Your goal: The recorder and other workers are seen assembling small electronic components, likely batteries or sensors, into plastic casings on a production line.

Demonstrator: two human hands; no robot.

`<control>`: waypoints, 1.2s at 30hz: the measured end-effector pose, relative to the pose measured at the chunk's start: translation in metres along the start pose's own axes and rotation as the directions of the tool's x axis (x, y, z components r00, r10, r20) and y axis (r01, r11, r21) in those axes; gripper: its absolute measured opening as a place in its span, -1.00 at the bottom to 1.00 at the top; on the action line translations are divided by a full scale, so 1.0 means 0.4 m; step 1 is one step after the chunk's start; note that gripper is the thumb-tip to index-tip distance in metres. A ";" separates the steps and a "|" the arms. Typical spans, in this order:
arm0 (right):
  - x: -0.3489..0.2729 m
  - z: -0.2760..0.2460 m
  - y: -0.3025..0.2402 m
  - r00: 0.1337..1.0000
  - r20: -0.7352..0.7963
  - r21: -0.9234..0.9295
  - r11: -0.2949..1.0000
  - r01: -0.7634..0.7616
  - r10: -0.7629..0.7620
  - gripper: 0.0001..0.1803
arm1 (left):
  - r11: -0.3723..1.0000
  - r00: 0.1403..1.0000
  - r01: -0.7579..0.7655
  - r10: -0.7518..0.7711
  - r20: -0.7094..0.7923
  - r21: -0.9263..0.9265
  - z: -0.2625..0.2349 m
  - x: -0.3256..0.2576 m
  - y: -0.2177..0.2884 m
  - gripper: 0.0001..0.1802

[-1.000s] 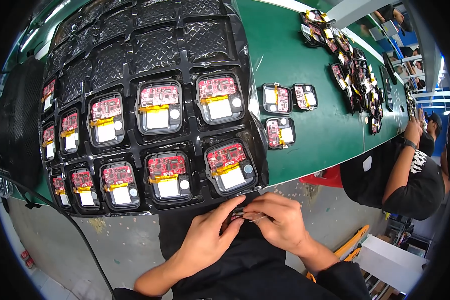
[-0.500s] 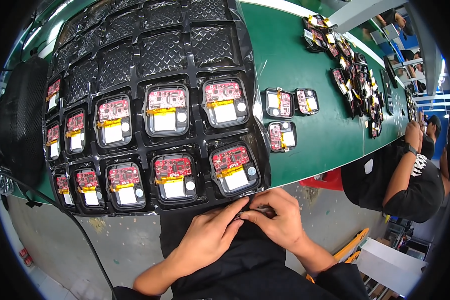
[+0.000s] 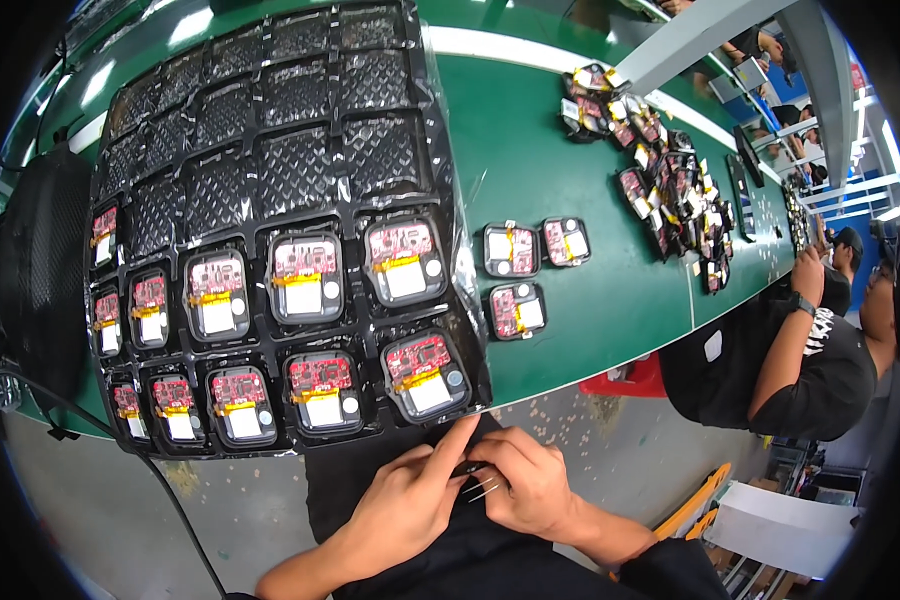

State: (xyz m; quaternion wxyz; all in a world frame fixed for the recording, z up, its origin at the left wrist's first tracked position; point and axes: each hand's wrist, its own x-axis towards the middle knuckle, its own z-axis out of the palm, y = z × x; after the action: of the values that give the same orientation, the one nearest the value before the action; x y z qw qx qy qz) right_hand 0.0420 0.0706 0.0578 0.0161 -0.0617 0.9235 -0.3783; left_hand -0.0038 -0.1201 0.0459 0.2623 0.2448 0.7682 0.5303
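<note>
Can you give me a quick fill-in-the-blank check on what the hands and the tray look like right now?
1. Both hands, left hand and right hand, meet below the table edge around a small ____ part.
2. The black tray lies on a ____ table.
3. Beside the tray's right edge lie ____ loose modules.
4. The tray's far pockets are ____.

Missing words: black; green; three; empty

On the long green workbench (image 3: 550,170) a black moulded plastic tray (image 3: 270,160) holds red circuit modules in its near pockets, three loose red modules (image 3: 530,270) lie just beside it, and a jumbled heap of modules (image 3: 660,170) sits farther along.
</note>
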 end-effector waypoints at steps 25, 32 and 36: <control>0.483 -0.260 0.048 0.886 -0.459 -0.408 0.900 -0.151 -0.059 -0.63 | 0.878 0.971 0.192 -0.104 0.217 -0.438 0.081 -0.040 -0.028 -0.51; 0.525 -0.338 0.117 0.922 -0.386 -0.450 0.879 -0.156 -0.033 -0.62 | 0.895 0.980 0.153 -0.082 0.183 -0.420 0.069 -0.017 -0.043 -0.55; 0.531 -0.347 0.097 0.943 -0.330 -0.460 0.865 -0.203 0.046 -0.69 | 0.894 0.981 0.158 -0.092 0.173 -0.420 0.074 -0.016 -0.059 -0.57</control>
State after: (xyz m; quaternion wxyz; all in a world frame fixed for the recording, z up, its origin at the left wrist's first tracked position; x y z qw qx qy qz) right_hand -0.1834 0.1679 0.1331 -0.1196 0.0564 0.9818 -0.1363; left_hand 0.0185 -0.1114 0.0158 0.4000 0.1692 0.6241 0.6495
